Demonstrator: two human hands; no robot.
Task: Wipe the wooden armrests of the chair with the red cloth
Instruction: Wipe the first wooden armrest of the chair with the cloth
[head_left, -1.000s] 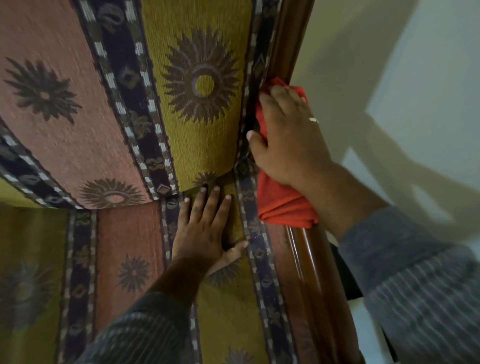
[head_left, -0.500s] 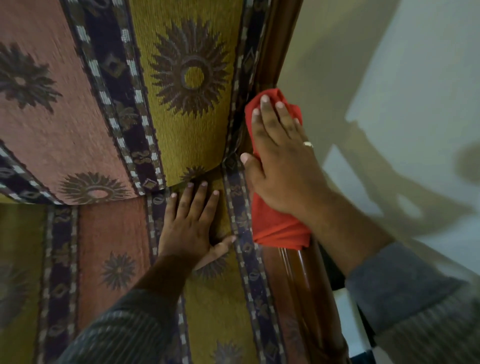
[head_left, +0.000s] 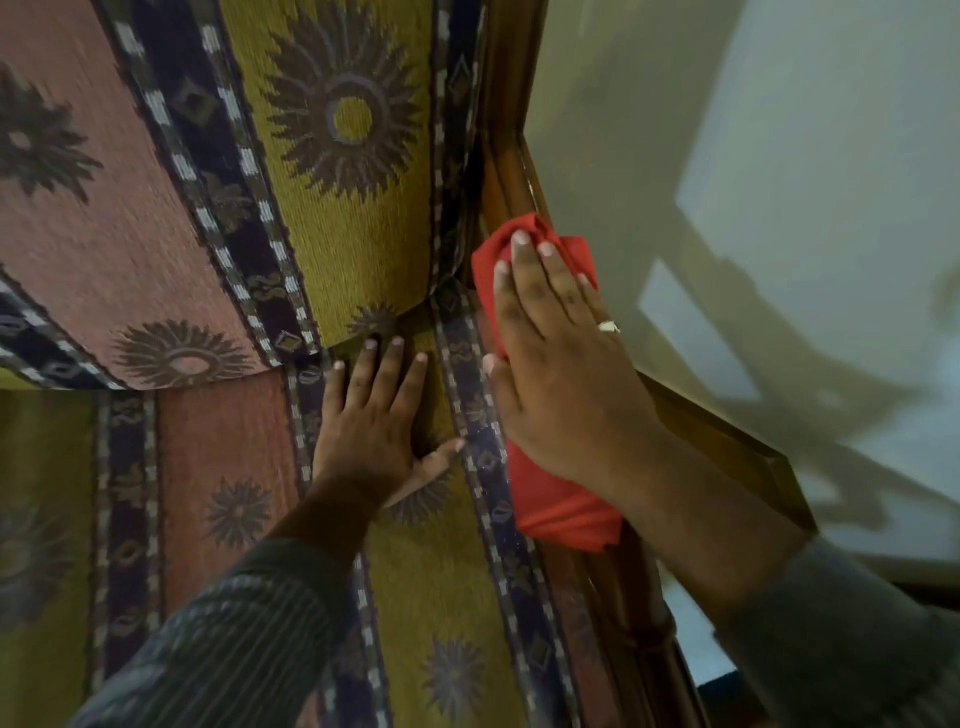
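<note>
The red cloth (head_left: 558, 506) lies along the chair's right wooden armrest (head_left: 631, 618), close to where it meets the backrest frame. My right hand (head_left: 561, 374) presses flat on the cloth, fingers pointing up the wood and a ring on one finger. Red fabric shows above my fingertips and below my wrist. My left hand (head_left: 376, 415) rests flat on the patterned seat cushion (head_left: 447, 597) beside the armrest, fingers spread, holding nothing.
The upholstered backrest (head_left: 337, 171) with sunburst patterns fills the upper left. Its dark wooden frame (head_left: 506, 156) runs up beside it. A pale wall and floor (head_left: 779, 182) with shadows lie to the right of the chair.
My right hand has slid the cloth back down along the wood toward me. The fingers now lie flatter. My left hand stays on the cushion.
</note>
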